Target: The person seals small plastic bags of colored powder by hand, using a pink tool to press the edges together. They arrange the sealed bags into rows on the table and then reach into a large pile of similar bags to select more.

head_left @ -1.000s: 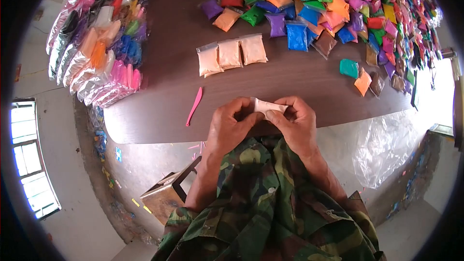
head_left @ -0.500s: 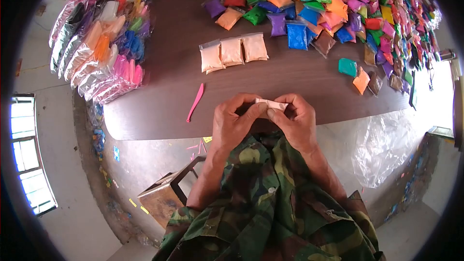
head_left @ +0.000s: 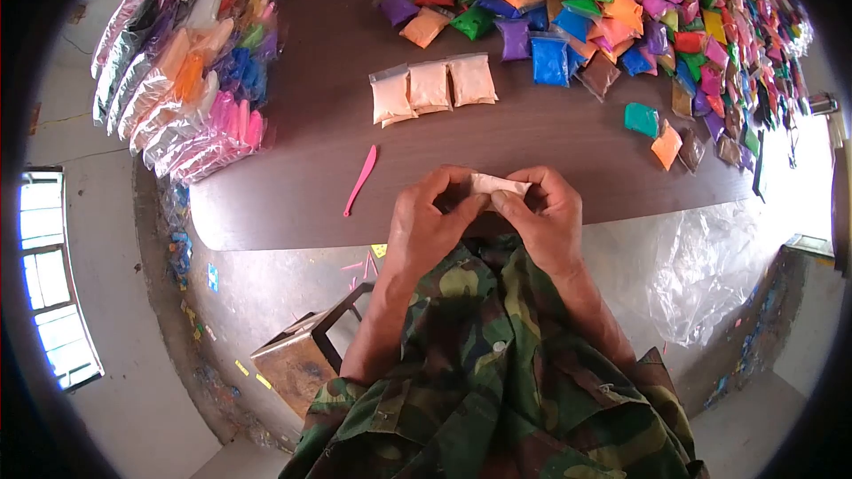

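Observation:
My left hand (head_left: 433, 217) and my right hand (head_left: 548, 217) meet near the table's front edge. Between them they pinch a small pale peach packet (head_left: 499, 184), thumbs on the near side and fingers mostly hidden behind it. Its lower part is covered by the thumbs. Further back on the table lie peach packets (head_left: 430, 87) in a row of three stacks, in clear plastic bags. To the left of my hands, a pink plastic knife (head_left: 361, 181) lies flat, touched by neither hand.
Many coloured packets (head_left: 550, 60) are heaped at the back right of the brown table (head_left: 311, 142). Bagged coloured pieces (head_left: 191, 71) pile up at the left. Below the edge are a wooden stool (head_left: 297, 359) and a clear plastic sheet (head_left: 701, 275) on the floor.
The packet in my hands has tilted slightly, and more of its upper edge shows above the thumbs. Both hands stay in nearly the same place. The view has shifted a little.

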`<state>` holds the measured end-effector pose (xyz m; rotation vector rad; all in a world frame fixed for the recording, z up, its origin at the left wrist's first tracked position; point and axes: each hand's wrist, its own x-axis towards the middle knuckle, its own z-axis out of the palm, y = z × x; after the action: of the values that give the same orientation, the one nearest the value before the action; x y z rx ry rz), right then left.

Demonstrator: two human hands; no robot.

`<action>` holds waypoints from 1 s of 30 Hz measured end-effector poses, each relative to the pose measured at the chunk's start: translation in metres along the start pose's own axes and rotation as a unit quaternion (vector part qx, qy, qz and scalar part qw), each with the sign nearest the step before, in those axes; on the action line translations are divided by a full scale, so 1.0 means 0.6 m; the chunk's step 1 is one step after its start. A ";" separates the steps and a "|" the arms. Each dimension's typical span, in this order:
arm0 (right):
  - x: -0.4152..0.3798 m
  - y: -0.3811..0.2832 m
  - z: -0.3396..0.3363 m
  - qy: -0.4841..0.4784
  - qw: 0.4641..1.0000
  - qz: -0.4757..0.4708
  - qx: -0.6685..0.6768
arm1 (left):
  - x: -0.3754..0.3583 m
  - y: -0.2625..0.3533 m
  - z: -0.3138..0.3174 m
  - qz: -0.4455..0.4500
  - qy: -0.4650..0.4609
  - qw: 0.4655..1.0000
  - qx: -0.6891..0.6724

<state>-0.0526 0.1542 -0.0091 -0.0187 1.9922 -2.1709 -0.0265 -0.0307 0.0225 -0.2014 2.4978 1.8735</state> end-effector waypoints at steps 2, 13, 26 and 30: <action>-0.001 0.000 0.006 0.007 0.999 -0.013 -0.029 | 0.003 -0.008 0.000 -0.020 0.016 1.000 0.001; -0.002 -0.011 0.008 0.003 0.995 -0.006 -0.095 | 0.005 -0.011 -0.012 -0.036 0.004 0.997 -0.063; 0.000 -0.004 0.014 0.025 0.992 -0.035 -0.118 | 0.016 -0.013 -0.014 -0.032 0.005 0.998 -0.053; 0.001 -0.008 0.008 0.016 0.993 -0.025 -0.112 | 0.018 -0.029 -0.009 -0.002 0.016 1.000 -0.027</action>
<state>-0.0535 0.1496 -0.0039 -0.0674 2.2658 -1.9773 -0.0347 -0.0417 0.0064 -0.2376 2.4671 1.9537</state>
